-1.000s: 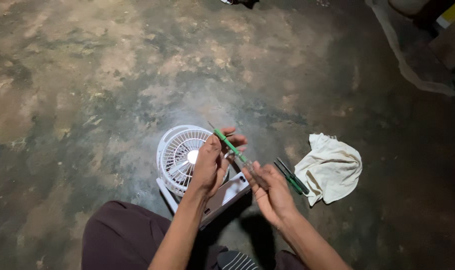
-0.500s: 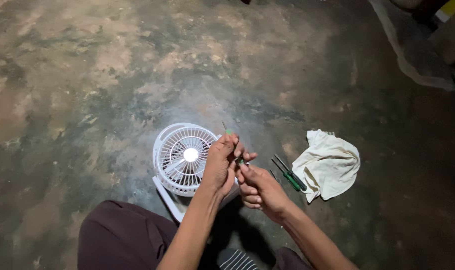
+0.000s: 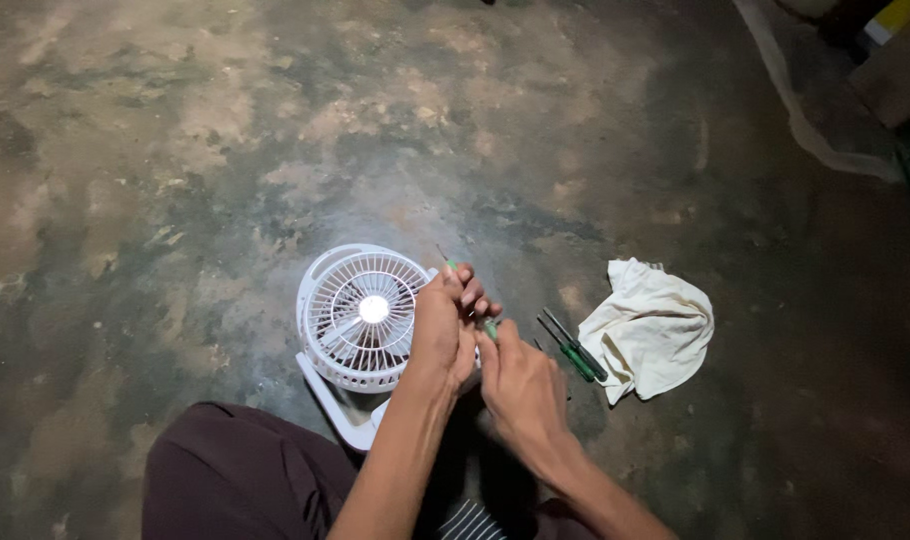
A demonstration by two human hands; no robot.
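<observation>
Both hands, left (image 3: 443, 330) and right (image 3: 520, 385), apparently grip a green screwdriver (image 3: 467, 290) beside the fan's rim (image 3: 310, 300).

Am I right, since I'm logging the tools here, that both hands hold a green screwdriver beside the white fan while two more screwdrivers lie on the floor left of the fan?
Not quite. The head view shows the two spare screwdrivers lying right of the white fan, beside the cloth. The rest holds: left hand and right hand hold a green screwdriver.

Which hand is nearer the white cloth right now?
Right. The right hand is beside the screwdrivers just left of the cloth; the left hand is farther off, against the fan.
</observation>
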